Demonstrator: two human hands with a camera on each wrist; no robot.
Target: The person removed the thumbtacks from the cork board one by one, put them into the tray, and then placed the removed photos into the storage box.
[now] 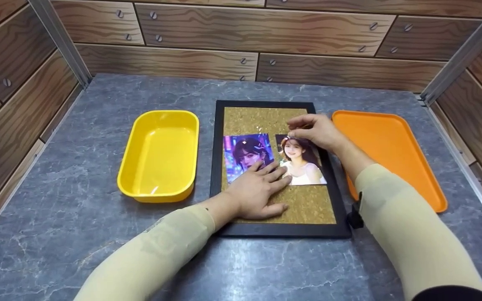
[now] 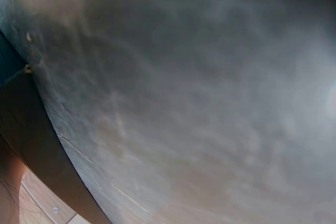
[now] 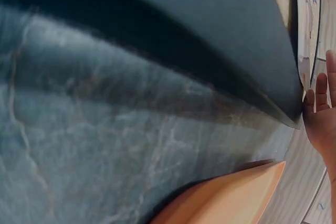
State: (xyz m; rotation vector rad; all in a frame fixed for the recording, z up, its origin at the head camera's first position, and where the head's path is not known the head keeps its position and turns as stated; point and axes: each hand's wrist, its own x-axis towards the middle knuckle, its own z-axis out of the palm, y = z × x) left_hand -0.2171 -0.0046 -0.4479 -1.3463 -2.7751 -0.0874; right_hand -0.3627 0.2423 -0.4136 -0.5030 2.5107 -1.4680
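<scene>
A black-framed cork board [image 1: 308, 205] lies on the table with two photos side by side on it. My left hand [image 1: 257, 192] rests on the board, fingers spread across the lower corner of the purple-blue photo [image 1: 241, 154] and the edge of the photo of a person in white [image 1: 301, 163]. At the top edge of that second photo is my right hand [image 1: 318, 131], its thumb and fingers bent around a tiny pale pushpin [image 1: 288, 136], mostly hidden. Another small bright pin [image 1: 244, 142] shows on the purple-blue photo. The right wrist view shows my right hand [image 3: 321, 114] beyond the frame's edge.
A yellow tub [image 1: 157, 159] stands left of the board. An orange tray [image 1: 396, 154] lies to the right, under my right forearm. Small clear bits [image 1: 258, 129] sit on the cork above the photos. Wood-patterned walls [image 1: 257, 31] enclose the grey marbled table [image 1: 266, 267].
</scene>
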